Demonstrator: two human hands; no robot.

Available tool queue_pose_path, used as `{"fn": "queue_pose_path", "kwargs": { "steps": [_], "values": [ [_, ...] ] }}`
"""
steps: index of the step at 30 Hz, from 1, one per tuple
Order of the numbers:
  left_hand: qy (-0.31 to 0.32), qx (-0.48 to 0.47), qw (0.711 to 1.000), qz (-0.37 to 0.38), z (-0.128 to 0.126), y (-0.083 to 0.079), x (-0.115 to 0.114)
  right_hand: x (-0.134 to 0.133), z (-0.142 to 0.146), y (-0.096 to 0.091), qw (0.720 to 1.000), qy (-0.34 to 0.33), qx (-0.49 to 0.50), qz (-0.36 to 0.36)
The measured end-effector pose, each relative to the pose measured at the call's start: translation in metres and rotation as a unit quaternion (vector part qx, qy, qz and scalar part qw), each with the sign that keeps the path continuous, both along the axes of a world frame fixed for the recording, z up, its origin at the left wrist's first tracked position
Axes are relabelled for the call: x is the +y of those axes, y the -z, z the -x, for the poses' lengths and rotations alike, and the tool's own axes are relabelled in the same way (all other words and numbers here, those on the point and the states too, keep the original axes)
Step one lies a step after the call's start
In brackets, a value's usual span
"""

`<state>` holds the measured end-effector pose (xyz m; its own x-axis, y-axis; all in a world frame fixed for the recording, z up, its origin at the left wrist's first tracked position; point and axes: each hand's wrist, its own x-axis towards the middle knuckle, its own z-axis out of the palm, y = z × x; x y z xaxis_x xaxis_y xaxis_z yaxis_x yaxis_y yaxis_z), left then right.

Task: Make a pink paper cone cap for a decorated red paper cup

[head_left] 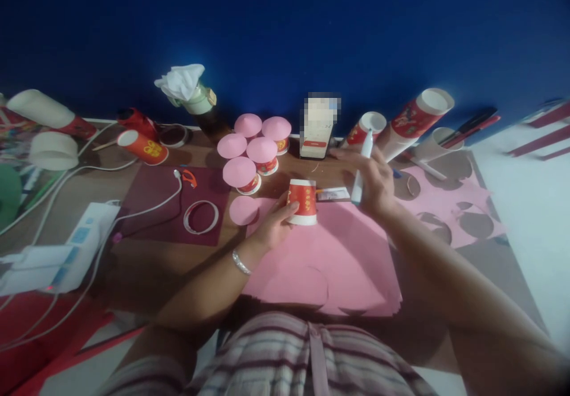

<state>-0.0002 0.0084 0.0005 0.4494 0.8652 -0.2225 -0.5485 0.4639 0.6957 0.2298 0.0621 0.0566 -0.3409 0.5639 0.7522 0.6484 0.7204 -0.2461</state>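
Note:
My left hand [276, 222] grips a red paper cup [302, 201] that stands upside down on a pink paper sheet [338, 259]. My right hand [376, 182] is closed round a white marker pen [360, 167], held upright just right of the cup. A loose pink paper disc [243, 210] lies left of my left hand. Behind it stand several upturned red cups topped with pink discs [256, 146].
A phone [317, 126] leans against the blue wall. Stacks of paper cups [416, 117] lie at the right, above pink paper with round holes [449, 200]. On the left are a power strip [71, 247], white cables, a tape ring [201, 216] and a tipped cup [142, 145].

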Motion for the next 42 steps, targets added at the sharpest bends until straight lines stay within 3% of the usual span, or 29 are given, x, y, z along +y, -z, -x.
{"fn": "queue_pose_path", "kwargs": {
  "steps": [3, 5, 10, 13, 16, 19, 21, 25, 28, 30, 33, 42],
  "values": [
    [-0.028, -0.014, 0.999, 0.024, -0.001, 0.002, 0.001, -0.040, 0.015, 0.006, 0.990, -0.030, 0.113, 0.078],
    [-0.044, -0.019, 0.998, 0.042, -0.002, 0.002, 0.001, -0.059, 0.022, 0.009, 0.984, -0.054, 0.132, 0.106],
    [-0.056, -0.001, 0.997, 0.055, -0.002, -0.001, 0.000, -0.079, 0.030, 0.010, 0.968, -0.092, 0.175, 0.156],
    [-0.043, 0.024, 0.998, 0.041, -0.002, -0.003, 0.000, -0.084, 0.030, 0.016, 0.920, -0.148, 0.251, 0.261],
    [-0.029, 0.021, 0.999, 0.018, -0.002, -0.004, 0.000, -0.088, 0.032, 0.028, 0.846, -0.161, 0.358, 0.361],
    [-0.023, 0.024, 0.999, 0.010, -0.003, -0.004, 0.000, -0.093, 0.033, 0.033, 0.799, -0.168, 0.429, 0.387],
    [-0.023, 0.034, 0.999, 0.009, -0.003, -0.004, 0.000, -0.096, 0.034, 0.028, 0.813, -0.174, 0.410, 0.374],
    [-0.025, 0.047, 0.999, 0.001, -0.005, -0.005, 0.000, -0.099, 0.037, 0.008, 0.896, -0.171, 0.267, 0.312],
    [-0.029, 0.036, 0.999, -0.011, -0.006, -0.005, 0.000, -0.102, 0.040, 0.002, 0.950, -0.149, 0.177, 0.209],
    [-0.029, 0.030, 0.999, -0.021, -0.007, -0.005, 0.000, -0.105, 0.041, 0.003, 0.972, -0.141, 0.125, 0.138],
    [-0.021, 0.030, 0.999, -0.031, -0.007, -0.005, 0.000, -0.107, 0.044, 0.007, 0.984, -0.128, 0.087, 0.090],
    [-0.024, 0.029, 0.999, -0.033, -0.005, -0.001, -0.001, -0.101, 0.044, 0.009, 0.990, -0.080, 0.087, 0.075]
  ]
}}
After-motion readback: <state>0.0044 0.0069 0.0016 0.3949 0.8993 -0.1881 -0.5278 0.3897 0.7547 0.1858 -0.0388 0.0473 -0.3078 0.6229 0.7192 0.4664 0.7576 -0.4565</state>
